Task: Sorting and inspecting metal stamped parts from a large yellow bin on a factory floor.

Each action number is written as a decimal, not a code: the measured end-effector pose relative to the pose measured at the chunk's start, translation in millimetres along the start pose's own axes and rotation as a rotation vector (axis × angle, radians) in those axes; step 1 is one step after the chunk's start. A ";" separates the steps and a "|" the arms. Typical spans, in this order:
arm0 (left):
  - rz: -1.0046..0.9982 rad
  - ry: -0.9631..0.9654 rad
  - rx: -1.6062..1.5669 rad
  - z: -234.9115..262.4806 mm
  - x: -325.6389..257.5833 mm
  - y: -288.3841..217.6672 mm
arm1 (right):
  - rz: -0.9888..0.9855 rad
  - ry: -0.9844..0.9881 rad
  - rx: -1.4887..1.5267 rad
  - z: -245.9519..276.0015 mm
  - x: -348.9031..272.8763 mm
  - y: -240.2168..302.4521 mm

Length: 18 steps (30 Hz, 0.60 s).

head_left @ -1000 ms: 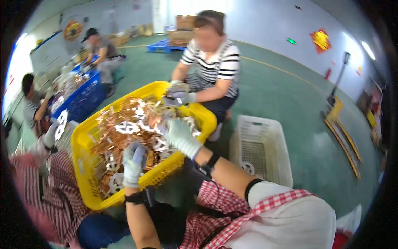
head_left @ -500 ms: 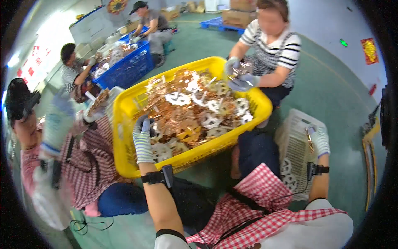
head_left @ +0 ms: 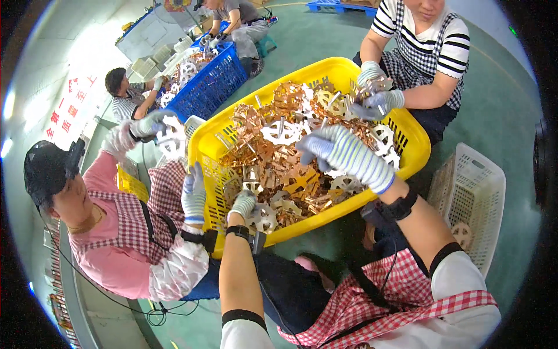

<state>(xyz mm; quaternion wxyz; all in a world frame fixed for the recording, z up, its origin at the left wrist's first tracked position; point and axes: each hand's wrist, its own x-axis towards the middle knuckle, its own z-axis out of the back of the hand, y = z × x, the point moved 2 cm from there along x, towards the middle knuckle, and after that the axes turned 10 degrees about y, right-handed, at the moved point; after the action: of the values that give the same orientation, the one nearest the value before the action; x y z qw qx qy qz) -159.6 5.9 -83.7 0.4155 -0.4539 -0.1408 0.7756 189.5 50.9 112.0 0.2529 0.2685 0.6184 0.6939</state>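
Note:
Both my hands wear striped, grey-fingered gloves. At the near left of a yellow plastic basket (head_left: 325, 220), my left hand (head_left: 243, 205) is down among the metal parts, its fingers curled and partly hidden beside a round silver slotted plate (head_left: 265, 218). My right hand (head_left: 351, 156) hovers above the middle of the heap, fingers stretched leftward, with nothing visible in it. Copper-coloured cut plates (head_left: 302, 179) and silver wheel-like plates (head_left: 281, 132) are heaped together in the basket.
A co-worker at left raises a silver plate (head_left: 172, 138); another at far right handles metal parts (head_left: 375, 87). On my right stands a white slotted crate (head_left: 491, 192) holding a round plate (head_left: 462, 234). Farther off, two people work at a blue basket (head_left: 212, 81).
My right hand has swung from the white crate, where it held a copper-coloured part, to above the yellow basket, without that part. The view has shifted; the left co-worker now holds up a silver plate.

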 end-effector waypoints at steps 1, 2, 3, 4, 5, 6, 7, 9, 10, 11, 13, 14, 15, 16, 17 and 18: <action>0.074 0.064 0.162 -11.0 4.4 -1.9 | 0.017 -0.001 0.113 -2.4 0.4 -12.2; 0.146 0.129 0.324 -19.5 10.2 -5.1 | -0.058 -0.029 0.080 -1.2 -0.4 -23.5; 0.187 0.186 0.241 -26.4 13.0 -5.5 | -0.054 -0.010 0.066 4.9 -0.5 -30.6; 0.195 0.190 0.245 -28.1 15.5 -2.9 | -0.048 0.019 0.056 5.8 -2.3 -30.3; 0.214 0.205 0.333 -30.5 18.3 -0.8 | -0.054 0.017 0.064 7.9 -3.3 -32.5; 0.230 0.221 0.422 -33.4 21.4 0.7 | -0.062 -0.002 0.113 11.0 -4.6 -35.0; 0.245 0.228 0.510 -31.5 24.8 3.5 | -0.062 -0.019 0.159 12.6 -4.8 -33.9; 0.273 0.239 0.685 -25.0 30.1 7.6 | -0.057 -0.018 0.160 14.5 -5.2 -28.9; 0.295 0.234 0.767 -16.1 30.3 14.9 | -0.047 -0.005 0.158 10.7 -3.6 -24.4; 0.379 0.263 0.628 -7.2 32.9 15.2 | -0.057 -0.004 0.173 7.6 -4.4 -18.4; 0.303 0.157 0.512 -1.8 21.7 -0.3 | -0.039 0.000 0.151 8.8 -4.4 -20.4; 0.218 0.079 0.402 -9.8 14.2 -24.5 | -0.040 -0.017 0.126 18.2 -6.7 -28.9; -0.133 -0.028 0.750 -10.6 0.2 -52.7 | -0.053 -0.004 0.121 26.4 -7.2 -35.8; -0.080 -0.127 0.591 -9.2 -15.2 -72.6 | -0.079 0.001 0.122 29.4 -7.8 -38.4; -0.160 -0.166 0.488 -6.2 -29.2 -89.9 | -0.110 0.015 0.121 30.6 -8.6 -38.9; -0.248 -0.218 0.369 2.7 -50.1 -101.7 | -0.133 0.036 0.099 23.7 -8.0 -32.3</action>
<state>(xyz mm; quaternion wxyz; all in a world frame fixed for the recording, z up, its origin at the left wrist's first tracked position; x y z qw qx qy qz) -97.1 30.2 7.7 0.5659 -0.2633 -0.0952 0.7754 212.2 66.0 81.6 0.2734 0.2264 0.6728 0.6491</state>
